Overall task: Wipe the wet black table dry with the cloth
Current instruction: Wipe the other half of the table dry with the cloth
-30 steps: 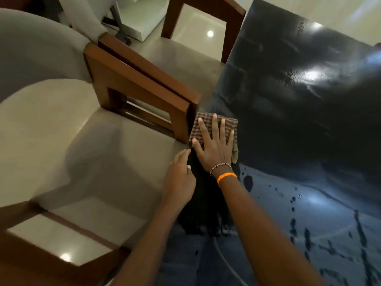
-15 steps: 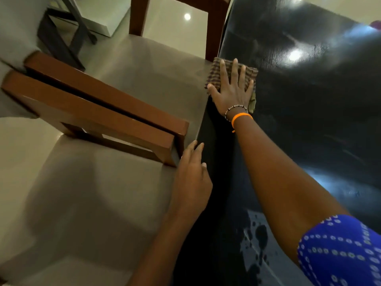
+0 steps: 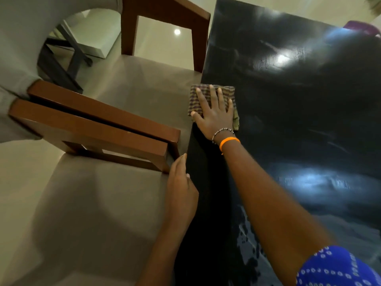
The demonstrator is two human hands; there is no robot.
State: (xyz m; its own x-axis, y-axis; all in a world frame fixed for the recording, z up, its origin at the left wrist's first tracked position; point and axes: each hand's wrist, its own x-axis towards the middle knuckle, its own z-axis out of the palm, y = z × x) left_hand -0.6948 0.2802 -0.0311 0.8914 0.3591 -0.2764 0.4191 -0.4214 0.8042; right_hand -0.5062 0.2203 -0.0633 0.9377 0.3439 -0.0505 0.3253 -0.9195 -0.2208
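The glossy black table (image 3: 299,124) fills the right half of the view. Water streaks and blotches show near its front edge. A folded brown checked cloth (image 3: 227,92) lies at the table's left edge. My right hand (image 3: 214,114) presses flat on it, fingers spread, with an orange band and a bead bracelet at the wrist. My left hand (image 3: 181,186) rests on the table's left edge nearer to me, fingers together, holding nothing.
Two wooden-armed chairs with grey seats stand close against the table's left side; the near chair's arm (image 3: 92,131) almost touches my left hand, the far chair's frame (image 3: 165,15) is behind. A purple object (image 3: 360,27) sits at the table's far right.
My right hand slid the cloth forward along the table's left edge, away from me. My left hand moved a little forward along the edge. The view shifted with my head.
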